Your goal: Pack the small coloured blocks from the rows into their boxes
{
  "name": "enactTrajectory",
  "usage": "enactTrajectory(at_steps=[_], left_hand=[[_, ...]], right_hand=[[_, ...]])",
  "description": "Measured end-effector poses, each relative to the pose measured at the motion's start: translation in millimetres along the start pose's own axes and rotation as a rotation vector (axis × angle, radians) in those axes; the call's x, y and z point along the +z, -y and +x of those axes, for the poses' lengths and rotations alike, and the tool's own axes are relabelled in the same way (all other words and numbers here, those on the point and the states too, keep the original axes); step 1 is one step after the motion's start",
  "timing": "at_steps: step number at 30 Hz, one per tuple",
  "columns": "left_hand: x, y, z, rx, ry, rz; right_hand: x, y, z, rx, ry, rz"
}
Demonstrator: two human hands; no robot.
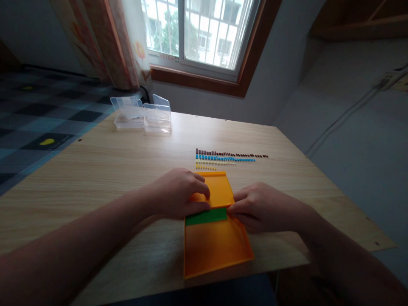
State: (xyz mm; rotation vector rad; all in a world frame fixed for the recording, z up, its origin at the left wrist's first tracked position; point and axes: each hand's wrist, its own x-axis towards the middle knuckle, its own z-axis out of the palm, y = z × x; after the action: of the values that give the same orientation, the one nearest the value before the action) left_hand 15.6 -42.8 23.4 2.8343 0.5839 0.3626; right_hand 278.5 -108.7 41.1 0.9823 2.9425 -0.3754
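Near the front of the table lies a shallow orange tray [218, 246] with a raised rim. A second orange panel [219, 189], also rimmed, adjoins its far end; how the two join is hidden. A flat green strip [207, 216] lies across the tray just below that join. My left hand [183, 193] grips the left side, its fingers curled over the far panel and its thumb along the join by the green strip. At the right edge, my right hand [255, 206] is closed, fingertips pinching the rim beside the strip's right end.
Beyond the tray, several rows of tiny bricks lie on the wooden table [127, 170]: dark brown [219, 153], blue [219, 158], pale [216, 162] and yellow [204, 167]. Two clear plastic boxes [157, 123] with raised lids stand at the far left, below a window [207, 34].
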Motion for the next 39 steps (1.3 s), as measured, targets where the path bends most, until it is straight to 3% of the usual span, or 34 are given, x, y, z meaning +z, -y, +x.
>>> enactTrajectory(at_steps=[9,19,24,29,33,39], left_hand=[[-1,-1,0,-0.006,0.006,0.01],[-2,3,-1,-0.02,-0.038,0.029],[-9,14,-2,-0.185,-0.158,0.258],[-18,17,-3,-0.43,-0.106,0.41],[-16,20,-3,-0.66,-0.076,0.363],[-9,25,-3,-0.703,-0.087,0.223]], right_hand=[[-4,-2,-4,-0.012,-0.071,0.049],[0,-27,1,0.066,-0.519,0.107],[12,-38,10,0.196,-0.572,0.157],[19,-39,18,0.304,-0.559,0.206],[22,-36,22,0.368,-0.558,0.231],[26,-32,25,0.431,-0.526,0.266]])
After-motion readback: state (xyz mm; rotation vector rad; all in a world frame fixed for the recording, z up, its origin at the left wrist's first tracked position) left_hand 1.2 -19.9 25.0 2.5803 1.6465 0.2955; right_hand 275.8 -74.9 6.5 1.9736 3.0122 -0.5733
